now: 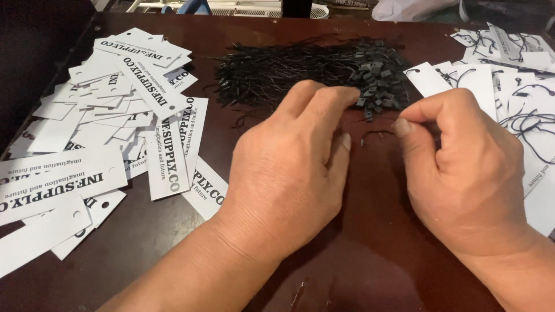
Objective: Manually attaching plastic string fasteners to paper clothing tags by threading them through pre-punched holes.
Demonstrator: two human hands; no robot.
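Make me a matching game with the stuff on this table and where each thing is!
Things:
1. loose white tags
2. pile of black strings
3. tags with strings on them
4. left hand

Places:
A. far right of the table
B. middle of the table, fingers reaching into the pile
C. far left, spread in a heap
D. at the back, in the middle, beyond both hands

Pairs: 1-C, 2-D, 3-A, 4-B

Both hands palm-down: left hand (pixel 289 173) fingers curled, right hand (pixel 462 173) fingers pinched.
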